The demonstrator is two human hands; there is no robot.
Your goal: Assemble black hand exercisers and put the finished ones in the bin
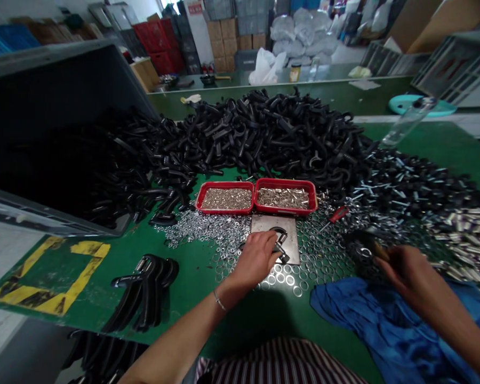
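My left hand (256,258) is closed round a black curved clamp-like part (280,232) with a metal pin. It holds the part over a flat metal plate (292,245), and the fingers cover much of it. To the right, my right hand (410,269) is smeared by motion, its fingers curled in at a dark blurred object (360,245) with a brownish end. What that object is cannot be made out. Loose metal rings (298,291) lie around the plate. Behind it stand two red trays: the left tray (224,212) holds tiny metal pieces, the right tray (286,212) small pins.
A heap of black curved parts (264,133) spans the back, spilling from a grey crate (124,226). Bolts (396,186) and metal sleeves (470,234) pile up at right. A red screwdriver (339,214), blue cloth (356,309) and stacked black parts (148,293) lie nearer.
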